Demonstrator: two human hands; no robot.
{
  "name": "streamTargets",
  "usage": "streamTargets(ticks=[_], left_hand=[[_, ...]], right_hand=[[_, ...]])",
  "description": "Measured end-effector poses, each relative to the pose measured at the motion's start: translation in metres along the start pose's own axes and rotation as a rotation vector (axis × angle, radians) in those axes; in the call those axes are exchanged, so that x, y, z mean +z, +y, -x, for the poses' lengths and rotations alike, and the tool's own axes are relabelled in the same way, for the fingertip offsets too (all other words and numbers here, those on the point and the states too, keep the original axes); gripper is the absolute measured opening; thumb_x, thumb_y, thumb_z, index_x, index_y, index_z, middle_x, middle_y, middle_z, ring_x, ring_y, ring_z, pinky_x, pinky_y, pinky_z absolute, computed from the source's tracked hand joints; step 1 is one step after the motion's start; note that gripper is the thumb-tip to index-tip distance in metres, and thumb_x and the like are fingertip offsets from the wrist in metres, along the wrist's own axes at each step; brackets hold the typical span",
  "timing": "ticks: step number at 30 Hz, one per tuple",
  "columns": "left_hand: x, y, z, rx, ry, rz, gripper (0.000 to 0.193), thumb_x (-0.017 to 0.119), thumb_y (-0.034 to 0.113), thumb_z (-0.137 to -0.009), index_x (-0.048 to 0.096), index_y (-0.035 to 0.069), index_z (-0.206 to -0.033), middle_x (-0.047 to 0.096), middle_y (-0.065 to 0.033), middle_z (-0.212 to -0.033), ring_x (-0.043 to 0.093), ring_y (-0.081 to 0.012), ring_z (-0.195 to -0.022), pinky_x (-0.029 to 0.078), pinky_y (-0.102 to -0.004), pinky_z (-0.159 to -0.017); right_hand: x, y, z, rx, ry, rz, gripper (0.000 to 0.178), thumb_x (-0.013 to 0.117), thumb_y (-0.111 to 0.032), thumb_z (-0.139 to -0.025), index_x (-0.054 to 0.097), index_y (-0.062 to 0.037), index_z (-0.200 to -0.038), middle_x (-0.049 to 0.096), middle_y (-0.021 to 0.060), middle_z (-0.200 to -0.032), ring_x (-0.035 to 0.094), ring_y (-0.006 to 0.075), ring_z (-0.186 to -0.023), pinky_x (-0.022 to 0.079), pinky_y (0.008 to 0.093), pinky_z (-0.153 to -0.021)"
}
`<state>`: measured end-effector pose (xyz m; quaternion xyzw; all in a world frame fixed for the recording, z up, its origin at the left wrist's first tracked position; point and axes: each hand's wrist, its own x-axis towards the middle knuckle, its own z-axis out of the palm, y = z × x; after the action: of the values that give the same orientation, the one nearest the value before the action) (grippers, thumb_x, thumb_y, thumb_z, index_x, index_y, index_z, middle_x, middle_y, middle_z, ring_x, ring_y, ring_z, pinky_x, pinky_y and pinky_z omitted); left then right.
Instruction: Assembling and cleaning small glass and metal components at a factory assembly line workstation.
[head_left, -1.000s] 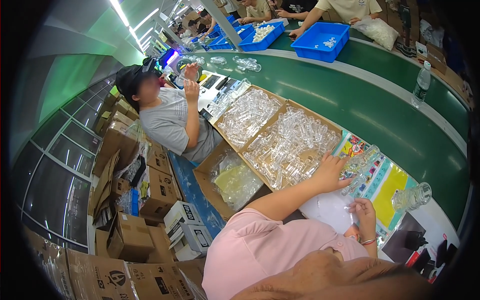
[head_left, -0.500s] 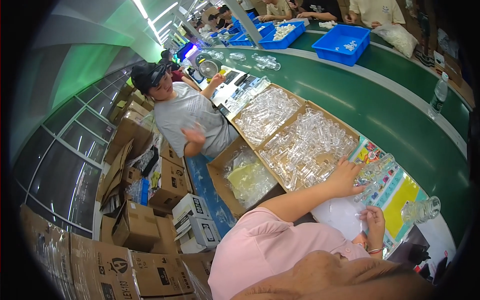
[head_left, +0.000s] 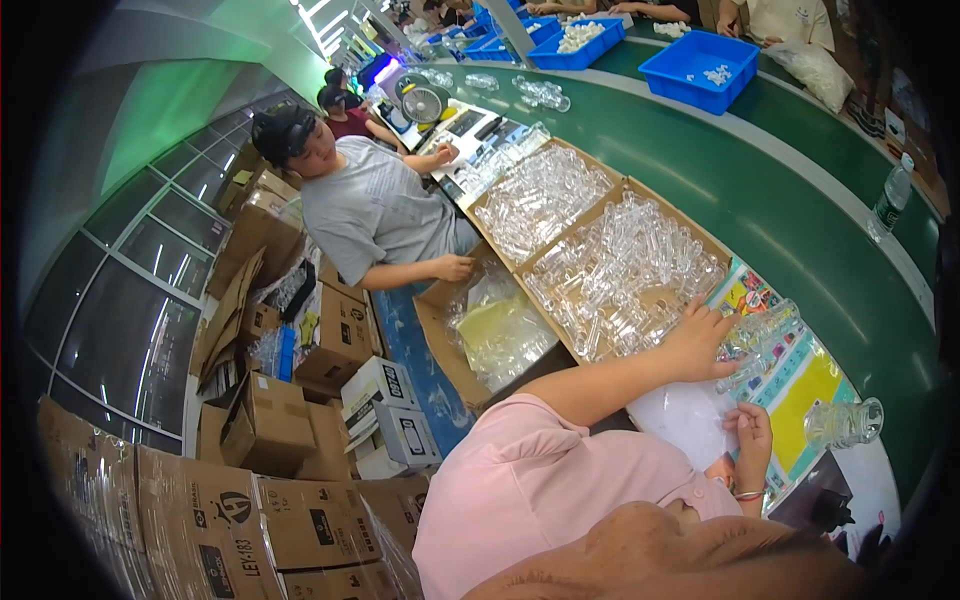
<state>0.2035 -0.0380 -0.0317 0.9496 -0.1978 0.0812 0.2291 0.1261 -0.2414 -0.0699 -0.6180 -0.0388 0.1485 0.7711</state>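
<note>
Nearest to us, at the lower edge, we see a pink sleeve (head_left: 520,500) and the top of a head. Our right hand (head_left: 750,440), a bracelet on its wrist, rests with fingers curled on a white plastic sheet (head_left: 680,415) lying on the worktop (head_left: 830,250); whether it pinches anything small we cannot tell, since the view is bent and blurred there. Just to its right stands a clear glass jar (head_left: 843,422) on a colourful printed mat (head_left: 790,395). Our left hand (head_left: 700,340) reaches forward, fingers spread and loose, touching a cluster of clear plastic tubes (head_left: 760,340) that lies at the near corner of a cardboard tray (head_left: 640,265) heaped with the same clear pieces. A second tray (head_left: 540,200) of clear parts sits just beyond it, edge to edge. Left of the trays, an open carton holds clear plastic bags (head_left: 500,330). A co-worker in a grey shirt (head_left: 370,215) sits past it, one hand by the carton. Farther along the green worktop stand blue bins (head_left: 710,70), and a water bottle (head_left: 888,200) at the right.
</note>
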Motion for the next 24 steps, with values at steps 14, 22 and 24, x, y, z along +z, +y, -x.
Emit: streamTargets(ticks=[14,22,24], left_hand=[[0.002,-0.012,0.000,0.005,0.007,0.054,0.070,0.059,0.048,-0.069,0.045,-0.001,-0.118,0.053,-0.0173,-0.093,0.048,-0.0330,-0.098,0.015,-0.0500,-0.103],[0.005,-0.010,0.003,-0.005,-0.003,0.089,0.074,0.058,0.051,-0.068,0.046,-0.002,-0.118,0.055,-0.0206,-0.099,0.046,-0.0331,-0.105,0.014,-0.0503,-0.103],[0.002,-0.010,0.003,-0.013,-0.025,0.096,0.075,0.058,0.052,-0.068,0.046,-0.001,-0.119,0.054,-0.0208,-0.101,0.046,-0.0327,-0.106,0.013,-0.0517,-0.103]], right_hand=[[0.004,0.006,-0.003,0.008,0.085,0.150,0.023,0.046,-0.016,-0.090,0.050,0.0004,-0.105,0.056,0.0056,-0.087,0.050,0.0104,-0.077,0.040,0.0232,-0.076],[-0.006,0.015,-0.002,-0.003,0.122,0.057,0.025,0.044,-0.015,-0.090,0.047,0.0018,-0.109,0.054,0.0078,-0.091,0.049,0.0118,-0.079,0.039,0.0247,-0.079],[-0.011,0.018,-0.002,-0.018,0.123,0.004,0.026,0.044,-0.015,-0.090,0.047,0.0020,-0.110,0.054,0.0080,-0.092,0.049,0.0120,-0.079,0.039,0.0247,-0.079]])
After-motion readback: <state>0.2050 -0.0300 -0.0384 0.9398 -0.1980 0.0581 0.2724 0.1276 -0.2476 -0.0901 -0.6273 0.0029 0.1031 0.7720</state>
